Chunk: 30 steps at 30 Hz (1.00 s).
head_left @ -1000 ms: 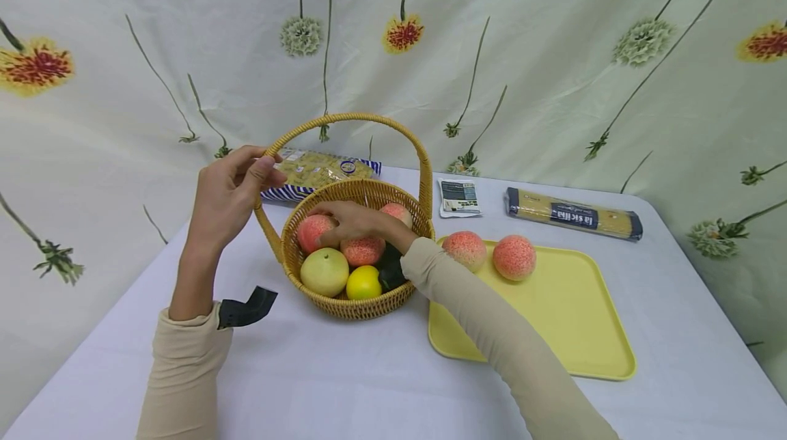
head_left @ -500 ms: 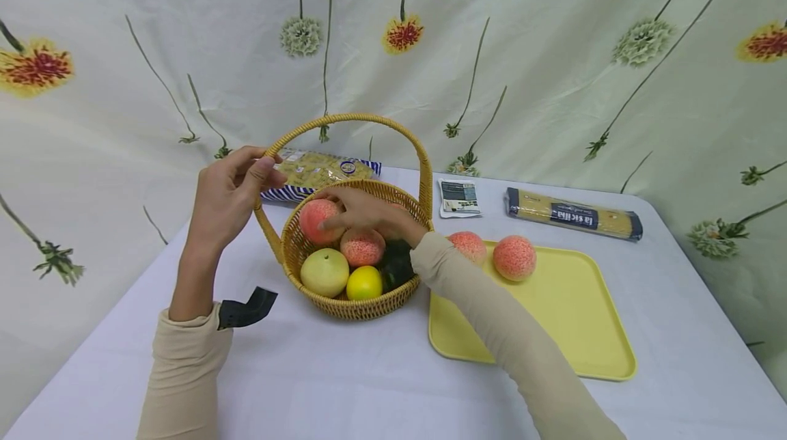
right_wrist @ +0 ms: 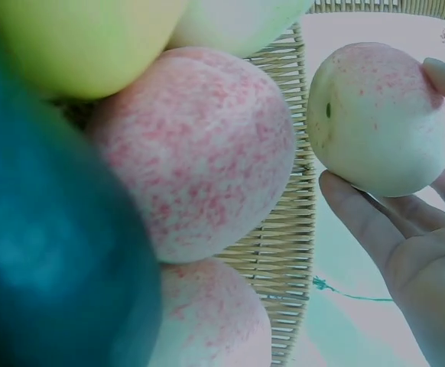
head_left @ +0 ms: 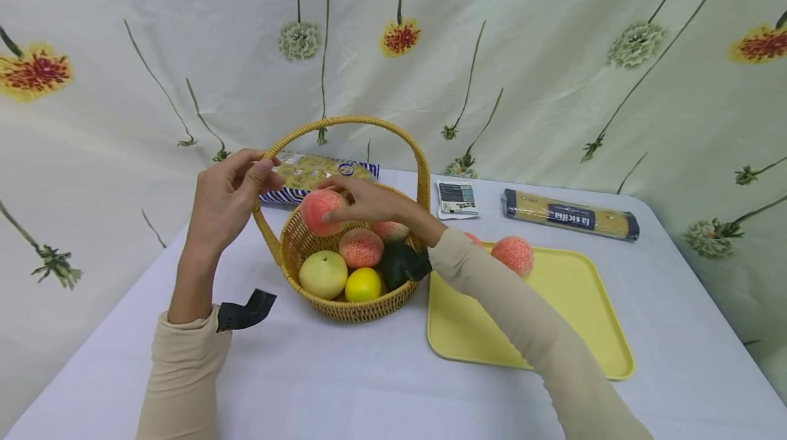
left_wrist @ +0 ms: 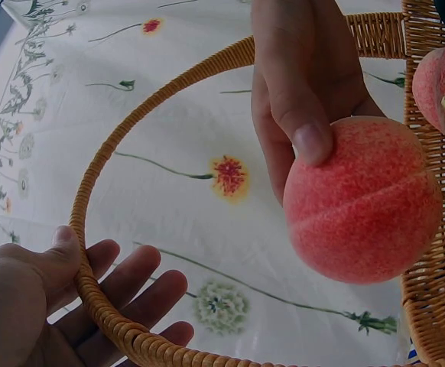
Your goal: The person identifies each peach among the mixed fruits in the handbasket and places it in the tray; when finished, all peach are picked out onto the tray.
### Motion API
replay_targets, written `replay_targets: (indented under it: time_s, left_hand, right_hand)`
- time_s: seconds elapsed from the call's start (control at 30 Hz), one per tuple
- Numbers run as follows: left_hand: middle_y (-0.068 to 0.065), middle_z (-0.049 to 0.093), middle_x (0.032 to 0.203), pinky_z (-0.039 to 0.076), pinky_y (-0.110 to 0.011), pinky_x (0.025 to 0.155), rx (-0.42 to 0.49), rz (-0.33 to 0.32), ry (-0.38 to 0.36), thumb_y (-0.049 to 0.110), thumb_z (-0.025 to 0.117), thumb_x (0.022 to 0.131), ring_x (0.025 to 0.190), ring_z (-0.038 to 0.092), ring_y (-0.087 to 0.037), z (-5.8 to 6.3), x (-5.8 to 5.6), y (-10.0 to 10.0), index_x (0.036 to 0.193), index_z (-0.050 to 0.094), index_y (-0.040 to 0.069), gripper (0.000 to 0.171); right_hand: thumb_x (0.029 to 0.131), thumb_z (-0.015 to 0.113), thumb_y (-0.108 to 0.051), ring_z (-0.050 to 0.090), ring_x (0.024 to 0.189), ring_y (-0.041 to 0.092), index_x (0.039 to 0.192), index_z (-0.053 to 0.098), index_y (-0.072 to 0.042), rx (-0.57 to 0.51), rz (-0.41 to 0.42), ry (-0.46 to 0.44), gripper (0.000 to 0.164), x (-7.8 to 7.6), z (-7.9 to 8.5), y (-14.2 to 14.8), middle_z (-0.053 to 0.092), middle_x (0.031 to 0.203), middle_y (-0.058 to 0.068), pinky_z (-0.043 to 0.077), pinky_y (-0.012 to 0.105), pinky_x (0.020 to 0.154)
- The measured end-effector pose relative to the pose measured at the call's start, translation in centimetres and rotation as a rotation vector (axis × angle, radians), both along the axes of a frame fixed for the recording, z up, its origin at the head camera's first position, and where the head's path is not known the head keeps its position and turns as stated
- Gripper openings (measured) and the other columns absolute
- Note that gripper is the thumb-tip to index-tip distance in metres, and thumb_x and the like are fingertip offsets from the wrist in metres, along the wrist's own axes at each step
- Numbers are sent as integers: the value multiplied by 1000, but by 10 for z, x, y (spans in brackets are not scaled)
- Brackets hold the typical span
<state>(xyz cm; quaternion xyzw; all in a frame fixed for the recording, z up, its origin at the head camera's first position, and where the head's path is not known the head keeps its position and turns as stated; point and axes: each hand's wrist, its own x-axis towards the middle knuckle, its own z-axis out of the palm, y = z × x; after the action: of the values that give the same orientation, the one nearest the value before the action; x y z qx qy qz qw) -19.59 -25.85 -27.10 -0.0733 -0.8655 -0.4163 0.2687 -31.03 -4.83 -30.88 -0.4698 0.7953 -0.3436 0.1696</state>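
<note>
My right hand [head_left: 363,199] grips a pink peach [head_left: 322,212] between thumb and fingers, raised over the wicker basket [head_left: 353,311]. The right wrist view shows this peach's pale stem side, a finger under it. My left hand [head_left: 223,201] holds the left side of the basket's arched handle [left_wrist: 104,306], thumb on one side and fingers on the other. Inside the basket lie another speckled peach [head_left: 361,249], a peach partly hidden under my right hand, a pale green round fruit [head_left: 323,275], a yellow lemon-like fruit [head_left: 363,285] and a dark green avocado-like fruit [right_wrist: 54,222].
Right of the basket is a yellow tray [head_left: 553,317] with a peach [head_left: 513,255] at its back edge; another there is mostly covered by my right sleeve. A spaghetti pack [head_left: 572,214], a small white packet [head_left: 457,199] and a pasta bag [head_left: 320,172] lie along the back.
My right hand has lifted the peach up from among the basket's fruit, uncovering the dark green fruit and more of the peach behind. The left hand stays on the handle.
</note>
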Motion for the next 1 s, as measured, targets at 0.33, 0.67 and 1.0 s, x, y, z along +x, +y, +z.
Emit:
replay_targets:
  time_s: [0.33, 0.67, 1.0]
  left_hand:
    - [-8, 70, 86, 48, -13, 67, 5, 2, -3, 33, 52, 98, 78, 63, 3, 0, 0, 1, 110, 65, 6, 33]
    - [-7, 71, 86, 49, -13, 66, 0, 3, -9, 34, 51, 99, 78, 63, 4, -1, -1, 1, 111, 65, 6, 34]
    - [-8, 71, 86, 49, -12, 65, -4, 8, -14, 35, 51, 99, 78, 63, 3, -1, -1, 1, 110, 65, 7, 33]
  right_hand:
    - [93, 61, -30, 52, 110, 12, 144, 40, -9, -62, 17, 74, 59, 10, 1, 20, 49, 139, 5, 46, 25, 90]
    - [90, 64, -24, 56, 108, 15, 141, 44, -11, -111, 18, -31, 56, 26, -4, 49, 51, 134, 6, 50, 31, 90]
    - [87, 68, -17, 58, 107, 19, 139, 46, -12, -206, -22, -110, 57, 45, -15, 81, 51, 131, 6, 53, 33, 85]
